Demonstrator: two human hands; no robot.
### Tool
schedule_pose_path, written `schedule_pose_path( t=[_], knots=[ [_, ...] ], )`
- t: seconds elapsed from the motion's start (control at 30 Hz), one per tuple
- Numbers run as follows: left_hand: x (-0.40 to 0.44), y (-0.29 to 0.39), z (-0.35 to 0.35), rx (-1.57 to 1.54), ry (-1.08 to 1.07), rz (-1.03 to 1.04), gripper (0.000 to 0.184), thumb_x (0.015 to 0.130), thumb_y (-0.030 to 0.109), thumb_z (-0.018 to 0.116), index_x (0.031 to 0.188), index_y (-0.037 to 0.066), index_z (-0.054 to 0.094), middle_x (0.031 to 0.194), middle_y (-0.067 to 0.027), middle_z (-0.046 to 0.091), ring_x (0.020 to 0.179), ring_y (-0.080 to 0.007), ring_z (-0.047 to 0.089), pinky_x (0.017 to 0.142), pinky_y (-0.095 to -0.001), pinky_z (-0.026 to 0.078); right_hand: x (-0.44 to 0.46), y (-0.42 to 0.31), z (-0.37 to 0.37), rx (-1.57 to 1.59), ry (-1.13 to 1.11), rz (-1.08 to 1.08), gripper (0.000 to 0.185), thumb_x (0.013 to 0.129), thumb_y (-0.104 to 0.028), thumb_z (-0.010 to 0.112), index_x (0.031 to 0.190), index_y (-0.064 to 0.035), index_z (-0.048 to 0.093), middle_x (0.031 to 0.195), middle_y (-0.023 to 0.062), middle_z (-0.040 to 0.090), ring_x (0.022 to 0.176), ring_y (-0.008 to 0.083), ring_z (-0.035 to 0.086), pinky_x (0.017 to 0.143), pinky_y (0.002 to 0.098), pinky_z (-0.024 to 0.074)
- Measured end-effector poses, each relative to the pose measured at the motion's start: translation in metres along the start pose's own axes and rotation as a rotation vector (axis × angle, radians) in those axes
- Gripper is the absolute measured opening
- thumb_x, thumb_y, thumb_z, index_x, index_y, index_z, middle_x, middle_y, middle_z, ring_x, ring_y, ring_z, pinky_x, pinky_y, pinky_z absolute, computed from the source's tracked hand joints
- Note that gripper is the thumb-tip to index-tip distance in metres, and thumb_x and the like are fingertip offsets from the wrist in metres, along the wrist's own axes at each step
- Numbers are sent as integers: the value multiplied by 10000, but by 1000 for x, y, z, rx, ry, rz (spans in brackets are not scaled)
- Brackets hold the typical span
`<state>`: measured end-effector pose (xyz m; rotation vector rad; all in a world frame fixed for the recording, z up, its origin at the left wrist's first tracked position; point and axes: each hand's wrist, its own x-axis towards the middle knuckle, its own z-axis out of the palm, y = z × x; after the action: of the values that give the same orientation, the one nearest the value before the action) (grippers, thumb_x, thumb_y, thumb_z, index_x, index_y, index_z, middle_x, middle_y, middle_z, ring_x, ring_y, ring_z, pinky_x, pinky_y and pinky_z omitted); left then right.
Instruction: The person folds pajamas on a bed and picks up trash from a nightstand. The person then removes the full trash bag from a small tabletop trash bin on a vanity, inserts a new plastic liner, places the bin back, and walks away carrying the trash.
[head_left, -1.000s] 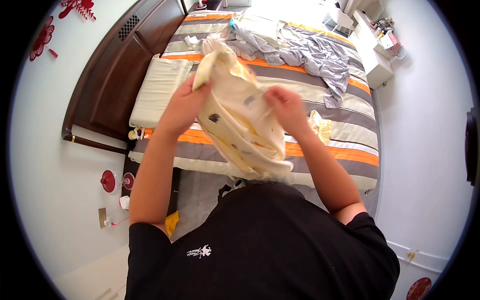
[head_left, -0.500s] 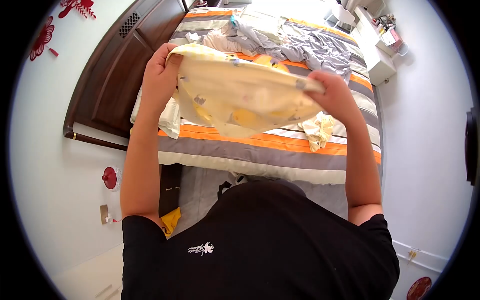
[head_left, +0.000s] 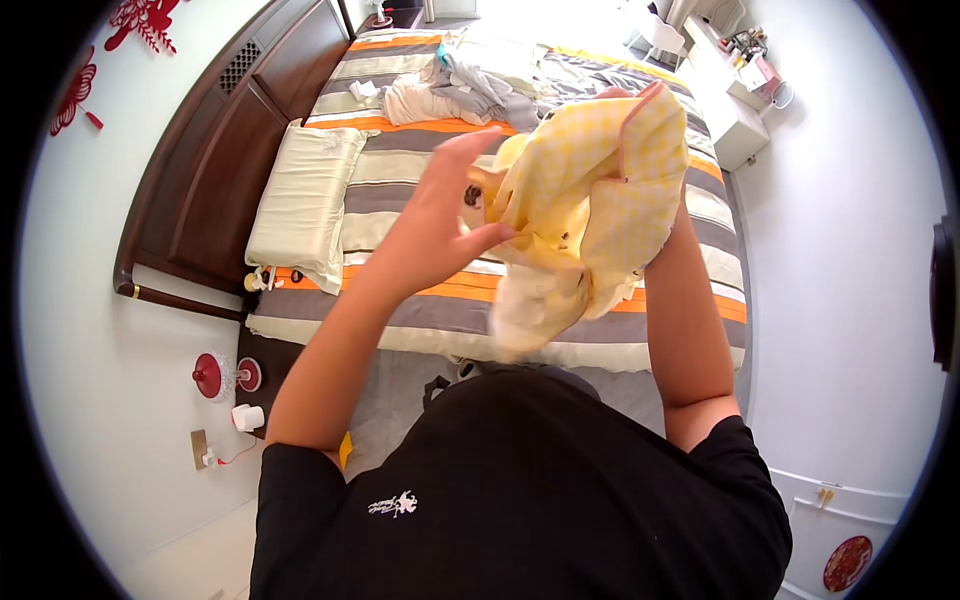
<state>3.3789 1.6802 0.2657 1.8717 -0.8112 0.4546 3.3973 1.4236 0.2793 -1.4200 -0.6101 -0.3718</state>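
Observation:
A soft yellow checked cloth (head_left: pixel 640 170) with a thin pinkish edging and small printed figures hangs bunched in front of me above the bed. My right hand (head_left: pixel 612 93) holds it up from behind; only some fingertips show over the top, the rest being covered by the fabric. At the cloth's left side is my left hand (head_left: pixel 440 220), fingers and thumb spread apart. Its thumb tip overlaps the edge of the fabric, and I cannot tell whether it touches. The lower end of the cloth is smeared by motion.
Below lies a bed (head_left: pixel 420 315) with a striped grey, cream and orange cover. A cream pillow (head_left: pixel 305 200) rests by the dark wooden headboard (head_left: pixel 215 170). Rumpled grey bedding (head_left: pixel 480 85) lies farther back. A white mug (head_left: pixel 247 417) stands on the bedside table at the left.
The cloth was stretched wide between both hands; now it is gathered at the right. My left hand has let go of its corner and come down and inward. The pillow is more exposed.

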Motion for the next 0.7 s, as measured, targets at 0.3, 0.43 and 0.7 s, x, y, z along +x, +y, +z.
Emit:
schedule_pose_path(
  t=[0.3,0.43,0.7],
  knots=[
    [-10,-50,3,-112,-429,-421,212,855,109,758,1017,20,653,894,-140,676,854,-318,653,771,-417,523,-7,-40,-26,656,-40,26,480,849,-278,769,1228,-25,619,1165,91,659,1081,230,622,963,367,508],
    [4,11,7,198,66,53,211,850,75,749,1017,33,628,969,-112,622,897,-284,635,782,-369,529,-15,-24,-8,570,-58,32,373,851,-203,736,1172,-36,646,1176,112,653,1090,261,607,982,385,493],
    [-20,-51,68,324,-833,163,525,929,322,658,1417,174,536,1353,-113,616,1219,-327,618,973,-460,535,-40,-37,190,448,-702,-162,149,964,-82,533,1075,-13,606,1138,127,611,1056,322,568,986,423,448]
  ],
)
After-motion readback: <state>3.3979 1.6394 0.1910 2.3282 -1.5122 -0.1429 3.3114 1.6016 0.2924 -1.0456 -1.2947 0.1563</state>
